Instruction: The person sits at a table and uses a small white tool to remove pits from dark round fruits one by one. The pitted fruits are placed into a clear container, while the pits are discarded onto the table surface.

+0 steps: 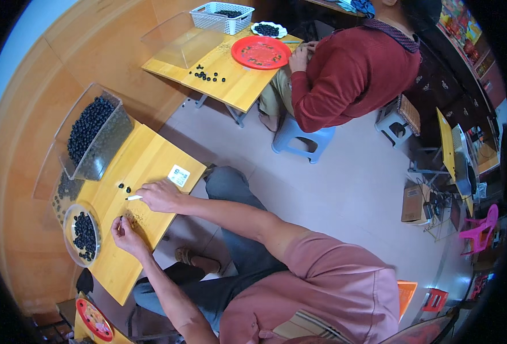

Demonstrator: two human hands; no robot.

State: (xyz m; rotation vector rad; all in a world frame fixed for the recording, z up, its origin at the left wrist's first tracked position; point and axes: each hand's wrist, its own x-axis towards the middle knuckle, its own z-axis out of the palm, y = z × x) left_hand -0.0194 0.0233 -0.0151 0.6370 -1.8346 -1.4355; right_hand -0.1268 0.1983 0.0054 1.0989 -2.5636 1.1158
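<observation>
My left hand is closed in a pinch over the yellow table, with a small round black piece just showing at its fingertips. Held in my right hand is a slim white pen-like tool, whose dark tip points left. Two loose black pieces lie beyond that tip. Brown crumbs are scattered between my hands. Left of my left hand stands a clear round tub with many black pieces inside.
A clear bin heaped with black pieces stands at the table's far left. A white label lies near the right edge. Beyond, a person in a red sweater sits at another table with a red tray. A blue stool stands between.
</observation>
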